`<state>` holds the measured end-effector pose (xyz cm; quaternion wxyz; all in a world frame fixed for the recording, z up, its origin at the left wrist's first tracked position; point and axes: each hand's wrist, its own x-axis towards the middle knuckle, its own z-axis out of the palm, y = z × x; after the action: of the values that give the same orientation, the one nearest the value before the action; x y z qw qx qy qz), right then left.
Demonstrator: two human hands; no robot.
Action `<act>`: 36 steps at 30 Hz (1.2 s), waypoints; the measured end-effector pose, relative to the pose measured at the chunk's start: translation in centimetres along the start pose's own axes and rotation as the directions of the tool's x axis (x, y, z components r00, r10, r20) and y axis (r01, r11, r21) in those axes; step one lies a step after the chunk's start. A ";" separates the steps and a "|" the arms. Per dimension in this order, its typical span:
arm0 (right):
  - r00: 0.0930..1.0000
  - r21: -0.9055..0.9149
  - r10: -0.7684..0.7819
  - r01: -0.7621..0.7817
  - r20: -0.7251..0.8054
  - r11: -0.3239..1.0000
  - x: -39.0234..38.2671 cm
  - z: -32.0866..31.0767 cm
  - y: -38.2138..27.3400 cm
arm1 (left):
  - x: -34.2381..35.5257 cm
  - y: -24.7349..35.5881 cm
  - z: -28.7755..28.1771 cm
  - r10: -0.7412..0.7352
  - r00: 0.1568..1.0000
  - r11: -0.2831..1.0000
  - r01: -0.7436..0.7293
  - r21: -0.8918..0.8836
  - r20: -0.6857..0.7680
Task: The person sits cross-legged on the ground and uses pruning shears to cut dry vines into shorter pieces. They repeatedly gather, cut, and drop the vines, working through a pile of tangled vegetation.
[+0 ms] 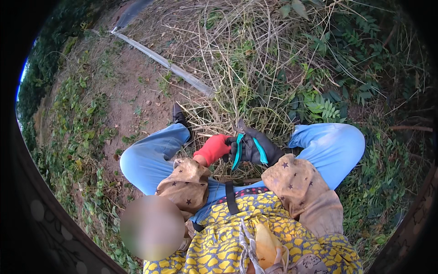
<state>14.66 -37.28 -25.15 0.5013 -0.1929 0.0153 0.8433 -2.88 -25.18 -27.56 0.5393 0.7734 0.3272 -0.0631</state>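
Note:
My right hand, in a dark glove, is closed around pruning shears with teal handles. The handles stand apart, and the short metal blades point away from me toward dry stalks. Right beside it, my left hand wears a red glove with dark fingers. Those fingers are curled in close to the shears and the right hand; whatever they grip is hidden. Both hands are between my bent knees, low over cut straw-like stems.
A tangle of dry stems spreads ahead of me. A long grey pipe or strip runs from it to the far left over bare reddish soil. Leafy green plants crowd the right side; low weeds cover the left.

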 end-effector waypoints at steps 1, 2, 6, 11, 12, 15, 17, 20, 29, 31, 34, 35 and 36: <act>0.999 0.031 -0.043 0.043 -0.005 0.999 0.0 0.3 -0.2 | -0.1 0.0 0.1 0.011 1.000 0.997 -0.012 0.074 0.012; 0.996 0.061 -0.085 0.086 -0.011 0.994 0.1 0.5 -0.2 | -0.2 0.1 0.2 0.020 1.000 0.989 -0.023 0.147 0.024; 0.992 0.163 -0.128 0.129 -0.014 0.978 1.0 -1.1 -0.1 | -0.4 0.8 0.3 0.043 0.999 0.973 -0.050 0.226 0.033; 0.976 0.085 -0.120 0.137 -0.181 0.987 1.4 -0.5 -0.1 | -0.3 1.9 -0.4 -0.038 0.999 0.938 0.033 0.346 0.007; 0.970 0.043 -0.127 0.139 -0.210 0.989 1.1 0.3 0.0 | 0.0 0.9 -0.1 0.022 0.999 0.901 -0.007 0.434 -0.030; 0.986 0.101 -0.080 0.095 -0.146 0.990 1.3 -2.4 0.1 | 1.6 -1.9 0.0 0.162 0.977 0.764 -0.034 0.644 -0.140; 0.986 0.117 -0.057 0.076 -0.159 0.990 1.4 -3.4 0.4 | 2.5 -3.3 -1.3 0.040 0.980 0.699 0.113 0.706 -0.197; 0.940 0.016 -0.085 0.096 -0.330 0.995 0.8 -1.6 0.7 | 2.7 -5.5 -3.1 -0.033 0.964 0.730 0.204 0.652 -0.265; 0.922 -0.192 -0.147 0.082 -0.357 0.978 1.0 -3.2 1.8 | 3.0 -2.4 -2.7 0.013 0.898 0.830 0.236 0.506 -0.440; 0.913 -0.300 -0.167 0.052 -0.373 0.953 1.9 -4.5 2.0 | 2.0 -0.2 -3.2 -0.026 0.919 0.865 0.218 0.451 -0.393; 0.896 -0.498 -0.244 0.029 -0.372 0.867 1.9 -4.0 2.4 | 1.0 1.6 -3.4 -0.014 0.919 0.927 0.160 0.339 -0.394; 0.890 -0.566 -0.275 0.024 -0.364 0.824 1.7 -3.3 2.5 | 1.0 1.7 -3.5 -0.005 0.914 0.946 0.136 0.294 -0.405; 0.881 -0.605 -0.302 0.023 -0.363 0.796 1.4 -2.5 2.5 | 0.9 1.7 -3.6 0.003 0.910 0.962 0.111 0.249 -0.415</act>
<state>12.64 -37.87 -28.35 0.4731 -0.5243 -0.1483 0.6923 -2.08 -22.01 -25.17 0.3470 0.8253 0.4433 0.0429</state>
